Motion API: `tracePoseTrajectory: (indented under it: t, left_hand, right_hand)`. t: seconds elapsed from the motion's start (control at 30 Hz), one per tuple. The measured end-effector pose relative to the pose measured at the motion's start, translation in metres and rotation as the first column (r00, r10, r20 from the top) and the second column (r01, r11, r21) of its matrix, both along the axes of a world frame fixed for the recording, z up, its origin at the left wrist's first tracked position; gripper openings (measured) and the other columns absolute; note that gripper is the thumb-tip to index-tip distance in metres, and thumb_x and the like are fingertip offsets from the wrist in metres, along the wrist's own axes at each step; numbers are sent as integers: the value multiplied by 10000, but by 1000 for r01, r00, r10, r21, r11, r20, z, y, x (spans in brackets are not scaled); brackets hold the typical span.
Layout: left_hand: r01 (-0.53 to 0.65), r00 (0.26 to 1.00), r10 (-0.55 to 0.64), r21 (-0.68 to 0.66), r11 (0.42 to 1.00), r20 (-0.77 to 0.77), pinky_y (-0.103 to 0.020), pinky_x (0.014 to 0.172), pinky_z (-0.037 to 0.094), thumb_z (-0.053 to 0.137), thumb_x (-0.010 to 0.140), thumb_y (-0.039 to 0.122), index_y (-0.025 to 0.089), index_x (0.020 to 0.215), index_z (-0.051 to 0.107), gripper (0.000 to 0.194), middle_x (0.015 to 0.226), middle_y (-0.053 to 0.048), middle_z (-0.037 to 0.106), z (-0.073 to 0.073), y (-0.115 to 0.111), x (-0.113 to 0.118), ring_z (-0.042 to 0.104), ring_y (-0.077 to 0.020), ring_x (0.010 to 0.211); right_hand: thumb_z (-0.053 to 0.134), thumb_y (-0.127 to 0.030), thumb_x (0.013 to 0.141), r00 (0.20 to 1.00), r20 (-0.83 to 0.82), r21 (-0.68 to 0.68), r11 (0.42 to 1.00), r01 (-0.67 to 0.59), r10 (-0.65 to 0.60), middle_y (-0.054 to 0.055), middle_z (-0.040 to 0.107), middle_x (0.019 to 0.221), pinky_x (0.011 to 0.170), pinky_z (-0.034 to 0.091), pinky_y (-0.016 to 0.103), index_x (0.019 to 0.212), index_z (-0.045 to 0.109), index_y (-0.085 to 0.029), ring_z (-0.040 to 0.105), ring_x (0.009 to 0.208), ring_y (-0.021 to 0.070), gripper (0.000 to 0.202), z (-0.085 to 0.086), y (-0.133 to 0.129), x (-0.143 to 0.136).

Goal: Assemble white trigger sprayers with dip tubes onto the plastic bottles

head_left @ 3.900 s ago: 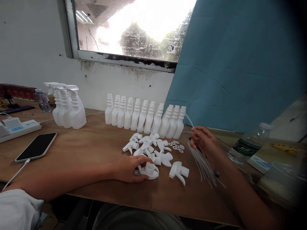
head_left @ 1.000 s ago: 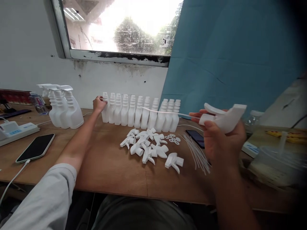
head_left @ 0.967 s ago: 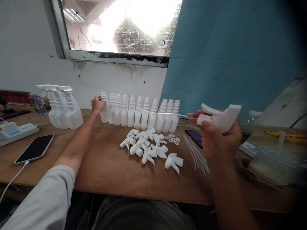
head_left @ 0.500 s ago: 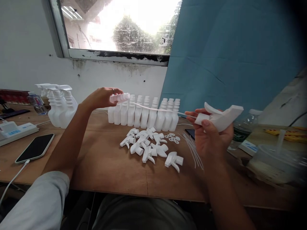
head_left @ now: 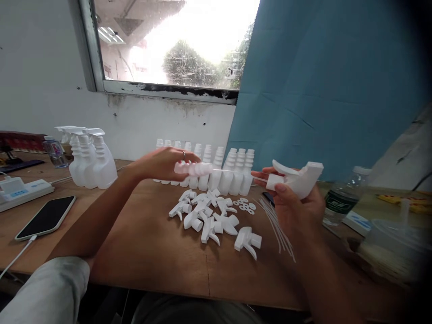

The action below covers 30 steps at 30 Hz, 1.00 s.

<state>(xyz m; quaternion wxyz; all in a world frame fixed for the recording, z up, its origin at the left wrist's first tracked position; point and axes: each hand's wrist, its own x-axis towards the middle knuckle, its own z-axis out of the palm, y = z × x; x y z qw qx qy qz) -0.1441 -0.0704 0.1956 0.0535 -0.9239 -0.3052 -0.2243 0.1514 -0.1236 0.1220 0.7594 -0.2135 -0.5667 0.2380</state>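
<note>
My left hand [head_left: 165, 162] is closed around a white plastic bottle [head_left: 195, 169], tilted on its side with its ribbed neck pointing right; the hand hides most of its body. In my right hand [head_left: 293, 202] is a white trigger sprayer head [head_left: 302, 182], its collar facing left. A thin clear dip tube [head_left: 222, 170] runs from the collar, and its far end is at or inside the bottle's mouth. Below the hands lies a pile of loose trigger sprayer heads [head_left: 202, 211], with small white washers [head_left: 245, 205] and several thin tubes [head_left: 276, 227] to its right.
A row of white bottles [head_left: 227, 177] without sprayers stands against the wall. Bottles fitted with sprayers [head_left: 97, 162] stand at left, behind a charging phone [head_left: 47, 218] and a power strip [head_left: 27, 193]. A water bottle [head_left: 342, 198] and a lidded plastic cup [head_left: 394, 245] are at right.
The bottle in my left hand has moved right and down, onto the end of the tube. My right hand has shifted slightly left with the sprayer head. The view has tilted up a little.
</note>
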Motion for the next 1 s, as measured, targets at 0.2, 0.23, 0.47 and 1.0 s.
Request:
tracePoseTrajectory:
  t: [0.2,0.23,0.47,1.0]
  left_hand:
    - [348,932,-277,-359,866,236,-249,730,552,661,754,240,187,1181,605,433,1003,-44,693,-19,-27,35,645,-156,888]
    - [382,916,-290,-389,838,276,-251,726,556,666,754,240,184,1174,599,430,1002,-46,686,-22,-30,39,641,-155,889]
    - [464,873,-282,-496,734,398,-270,683,570,722,705,231,157,1006,593,336,983,-63,642,-30,-36,50,638,-173,865]
    - [552,821,-304,-532,643,484,-269,655,561,821,655,432,176,1013,527,529,1009,-71,595,-14,-12,21,639,-166,812]
  right_hand:
    - [814,-289,692,957,288,-27,999,35,-26,43,706,1012,741,610,342,1043,700,-229,695,890,213,374,27,-5,-1]
    - [824,-283,676,945,326,-15,1000,13,-8,39,701,1019,736,605,319,1047,703,-235,686,889,199,393,33,-6,-4]
    - [851,-245,632,932,344,0,992,-123,115,35,668,979,727,592,295,1012,694,-236,653,870,170,412,48,-8,-34]
    - [779,-285,747,925,312,-125,974,-189,219,-32,563,792,661,523,232,853,575,-219,589,734,109,239,17,-1,-61]
